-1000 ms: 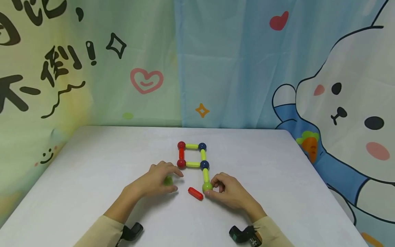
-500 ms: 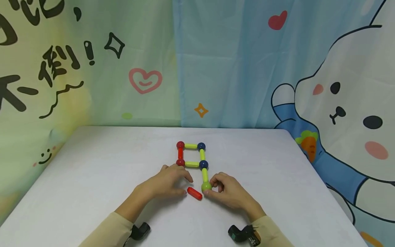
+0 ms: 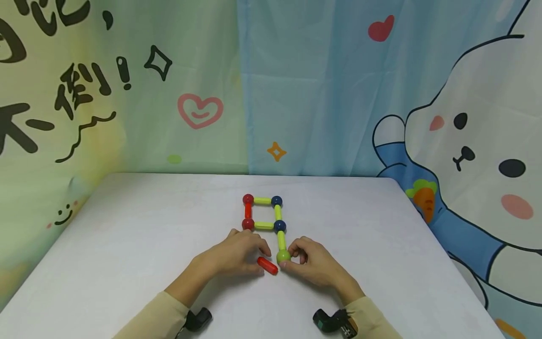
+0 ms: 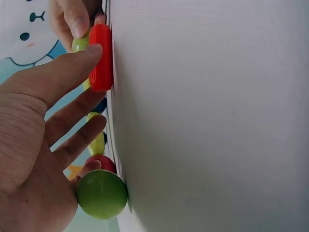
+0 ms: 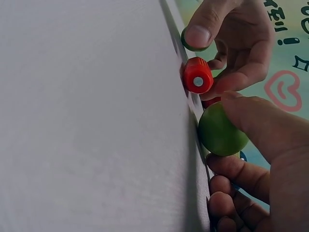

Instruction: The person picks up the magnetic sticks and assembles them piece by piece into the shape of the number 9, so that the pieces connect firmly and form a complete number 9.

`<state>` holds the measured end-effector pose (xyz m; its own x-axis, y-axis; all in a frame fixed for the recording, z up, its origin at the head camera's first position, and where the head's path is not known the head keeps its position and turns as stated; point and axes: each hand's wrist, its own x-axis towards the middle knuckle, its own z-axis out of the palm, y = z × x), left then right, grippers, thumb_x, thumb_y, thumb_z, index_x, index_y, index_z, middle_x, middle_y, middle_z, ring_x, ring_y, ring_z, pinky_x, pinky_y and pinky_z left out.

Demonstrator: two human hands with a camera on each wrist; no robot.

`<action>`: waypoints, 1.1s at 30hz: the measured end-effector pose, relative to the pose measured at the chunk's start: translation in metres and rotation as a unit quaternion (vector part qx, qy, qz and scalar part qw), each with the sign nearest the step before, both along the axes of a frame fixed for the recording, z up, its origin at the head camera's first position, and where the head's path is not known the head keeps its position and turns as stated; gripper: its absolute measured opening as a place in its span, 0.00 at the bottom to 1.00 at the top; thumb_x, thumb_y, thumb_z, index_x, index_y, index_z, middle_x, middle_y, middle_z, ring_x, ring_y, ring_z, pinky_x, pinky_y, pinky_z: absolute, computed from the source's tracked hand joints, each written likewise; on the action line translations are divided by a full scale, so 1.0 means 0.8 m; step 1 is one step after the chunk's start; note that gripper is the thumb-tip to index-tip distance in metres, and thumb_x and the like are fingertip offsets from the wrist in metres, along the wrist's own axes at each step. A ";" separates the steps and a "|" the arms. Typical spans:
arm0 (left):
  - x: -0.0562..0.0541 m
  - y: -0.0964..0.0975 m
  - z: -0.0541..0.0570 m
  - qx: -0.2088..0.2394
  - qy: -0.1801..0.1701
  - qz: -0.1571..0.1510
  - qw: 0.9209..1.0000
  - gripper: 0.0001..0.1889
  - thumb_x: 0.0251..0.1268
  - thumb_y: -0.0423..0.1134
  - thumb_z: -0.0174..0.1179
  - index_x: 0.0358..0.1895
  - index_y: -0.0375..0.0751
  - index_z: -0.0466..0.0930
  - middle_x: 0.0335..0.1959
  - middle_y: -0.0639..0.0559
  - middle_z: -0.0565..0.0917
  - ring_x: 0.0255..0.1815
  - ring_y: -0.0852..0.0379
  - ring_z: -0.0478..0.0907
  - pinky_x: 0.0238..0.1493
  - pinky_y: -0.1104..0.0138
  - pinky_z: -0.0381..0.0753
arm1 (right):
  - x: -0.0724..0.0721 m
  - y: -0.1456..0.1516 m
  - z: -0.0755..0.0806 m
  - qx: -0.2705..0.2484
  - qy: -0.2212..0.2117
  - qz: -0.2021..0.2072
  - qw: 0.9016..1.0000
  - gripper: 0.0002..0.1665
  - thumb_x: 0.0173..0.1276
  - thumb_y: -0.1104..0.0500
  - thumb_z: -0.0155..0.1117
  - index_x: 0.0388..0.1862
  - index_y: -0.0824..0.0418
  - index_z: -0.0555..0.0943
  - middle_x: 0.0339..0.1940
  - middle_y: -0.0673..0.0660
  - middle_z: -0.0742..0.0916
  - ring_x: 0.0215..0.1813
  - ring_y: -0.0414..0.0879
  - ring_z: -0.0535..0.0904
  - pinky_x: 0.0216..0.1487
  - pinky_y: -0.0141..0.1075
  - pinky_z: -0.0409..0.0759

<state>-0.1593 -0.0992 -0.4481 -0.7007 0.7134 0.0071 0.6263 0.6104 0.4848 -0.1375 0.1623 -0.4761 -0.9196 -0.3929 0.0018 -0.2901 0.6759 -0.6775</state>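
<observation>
My right hand (image 3: 313, 261) pinches a green ball (image 3: 282, 256) between thumb and index finger. A yellow-green rod (image 3: 282, 240) links that ball to a square of rods and balls. Around a loose red rod (image 3: 267, 266) lying on the table, the thumb and fingers of my left hand (image 3: 237, 254) are spread. In the right wrist view a gap shows between the left thumb (image 5: 199, 36) and the red rod's near end (image 5: 198, 81). A second green ball (image 4: 102, 194) sits at the little-finger side of the left palm, hidden from the head view.
The square, beyond my hands, has red balls (image 3: 248, 223) on its left corners and blue balls (image 3: 280, 226) on its right. A red rod (image 3: 248, 211) forms its left side; yellow-green rods form the others. A printed curtain (image 3: 288, 94) hangs behind the white table (image 3: 169, 197).
My left hand has moved right, coming over to the loose red rod, and the second green ball has gone out of sight beneath it. The right hand keeps its hold on the green ball.
</observation>
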 end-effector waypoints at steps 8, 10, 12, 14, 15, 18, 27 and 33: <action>0.003 0.005 -0.001 -0.006 0.001 -0.012 1.000 0.13 0.57 0.47 0.77 0.44 0.60 0.86 0.40 0.71 0.83 0.50 0.63 0.75 0.54 0.56 0.63 | 0.000 0.000 -0.001 -0.002 -0.004 0.006 1.000 0.16 0.65 0.40 0.73 0.39 0.48 0.81 0.37 0.45 0.80 0.34 0.39 0.72 0.35 0.31 0.72; 0.002 0.006 -0.001 -0.010 0.006 -0.013 1.000 0.14 0.56 0.48 0.77 0.45 0.61 0.86 0.40 0.71 0.83 0.50 0.63 0.76 0.54 0.56 0.64 | 0.000 0.000 0.000 0.000 -0.004 0.005 1.000 0.16 0.65 0.41 0.74 0.40 0.48 0.81 0.37 0.45 0.80 0.34 0.39 0.72 0.35 0.31 0.72; 0.001 0.008 0.000 -0.015 0.012 -0.015 1.000 0.14 0.56 0.48 0.78 0.45 0.61 0.86 0.40 0.72 0.83 0.49 0.64 0.76 0.54 0.56 0.64 | 0.000 0.000 0.000 0.002 -0.003 0.004 1.000 0.16 0.65 0.41 0.74 0.40 0.48 0.81 0.37 0.45 0.80 0.34 0.39 0.72 0.35 0.31 0.72; 0.000 0.010 0.000 -0.021 0.019 -0.019 0.999 0.14 0.56 0.48 0.78 0.45 0.62 0.86 0.38 0.72 0.82 0.48 0.65 0.76 0.53 0.56 0.64 | 0.000 0.000 0.001 0.004 -0.004 0.003 1.000 0.16 0.65 0.41 0.74 0.39 0.48 0.81 0.37 0.45 0.80 0.34 0.40 0.72 0.35 0.31 0.72; -0.001 0.011 0.001 -0.025 0.022 -0.021 0.999 0.13 0.57 0.48 0.77 0.44 0.62 0.86 0.37 0.72 0.82 0.48 0.65 0.76 0.53 0.55 0.64 | 0.000 0.000 0.002 0.005 -0.005 0.003 1.000 0.16 0.65 0.41 0.74 0.40 0.48 0.81 0.37 0.45 0.80 0.35 0.40 0.72 0.35 0.31 0.72; -0.002 0.013 0.002 -0.037 0.024 -0.024 0.999 0.10 0.58 0.46 0.77 0.42 0.62 0.87 0.35 0.72 0.81 0.46 0.65 0.76 0.53 0.55 0.64 | 0.000 0.000 0.002 0.005 -0.010 0.003 1.000 0.16 0.65 0.41 0.74 0.40 0.48 0.81 0.37 0.46 0.80 0.35 0.40 0.72 0.36 0.31 0.72; -0.007 0.004 0.009 -0.024 0.013 0.001 1.000 0.08 0.61 0.44 0.75 0.42 0.60 0.87 0.36 0.71 0.83 0.47 0.65 0.78 0.52 0.55 0.63 | 0.000 -0.001 0.004 0.002 -0.006 0.005 1.000 0.17 0.64 0.40 0.74 0.40 0.48 0.81 0.37 0.46 0.79 0.33 0.39 0.72 0.34 0.31 0.72; -0.010 -0.003 0.009 0.004 0.035 0.008 0.999 0.07 0.63 0.45 0.73 0.42 0.58 0.86 0.36 0.69 0.84 0.44 0.63 0.79 0.51 0.55 0.64 | -0.001 0.000 0.002 0.003 -0.006 0.003 1.000 0.18 0.64 0.39 0.74 0.40 0.48 0.81 0.36 0.46 0.80 0.33 0.39 0.72 0.34 0.31 0.71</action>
<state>-0.1674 -0.1014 -0.4408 -0.7102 0.7013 0.0619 0.6486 0.6175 0.4450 -0.1383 0.1619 -0.4746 -0.9172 -0.3982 -0.0114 -0.2863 0.6788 -0.6763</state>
